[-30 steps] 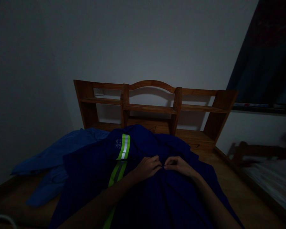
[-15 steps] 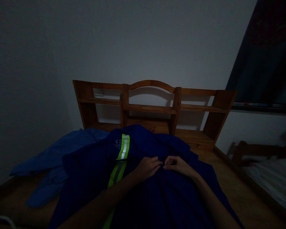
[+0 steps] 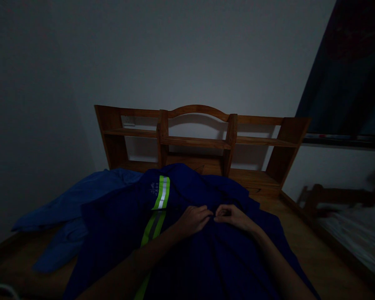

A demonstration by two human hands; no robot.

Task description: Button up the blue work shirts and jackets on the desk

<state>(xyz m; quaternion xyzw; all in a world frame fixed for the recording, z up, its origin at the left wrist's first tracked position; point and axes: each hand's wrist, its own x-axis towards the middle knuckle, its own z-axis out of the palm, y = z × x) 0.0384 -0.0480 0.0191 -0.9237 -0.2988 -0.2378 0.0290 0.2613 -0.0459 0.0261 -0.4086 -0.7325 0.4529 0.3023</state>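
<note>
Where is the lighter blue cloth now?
In the head view, the lighter blue cloth lies left of the dark blue garment, near the left end of the wooden shelf.

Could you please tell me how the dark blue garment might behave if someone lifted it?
The dark blue garment would probably sag and fold, since it lies in loose creases. It seems unlikely to roll, being spread out broadly.

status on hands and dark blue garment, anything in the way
Left hand, right hand at dark blue garment, grip unclear. Garment spread out, creased. Lighter blue garment off left, not blocking.
</note>
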